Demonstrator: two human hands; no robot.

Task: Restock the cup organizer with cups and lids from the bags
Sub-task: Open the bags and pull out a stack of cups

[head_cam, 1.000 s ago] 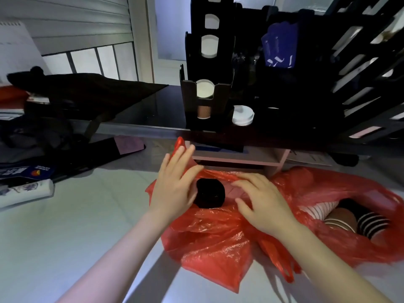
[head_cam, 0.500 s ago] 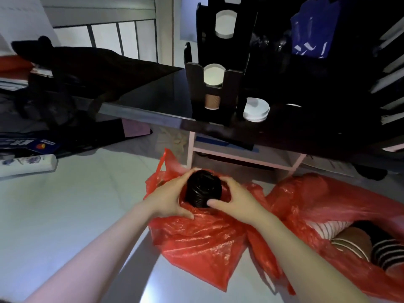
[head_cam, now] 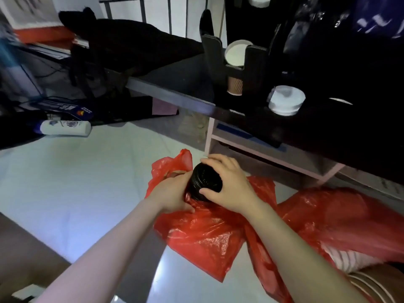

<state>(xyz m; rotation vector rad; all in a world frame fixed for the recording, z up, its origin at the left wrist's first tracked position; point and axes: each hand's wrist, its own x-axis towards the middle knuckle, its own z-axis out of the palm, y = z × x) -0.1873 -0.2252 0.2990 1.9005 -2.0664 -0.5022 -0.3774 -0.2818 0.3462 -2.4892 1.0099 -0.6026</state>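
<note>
Fingers (head_cam: pixel 218 160) round black lids (head_cam: pixel 205 181), red bag (head_cam: pixel 201 235) (pale floor (head_cam: pixel 87 182))

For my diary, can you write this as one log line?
left hand: holds red bag | right hand: grips black lid stack | cup organizer: lids not yet added

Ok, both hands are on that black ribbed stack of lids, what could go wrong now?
The thin red plastic bag is bunched round the black ribbed stack of lids under the left hand, so it may snag and drag along. The right hand grips only the upper end; loose lids might separate.
</note>
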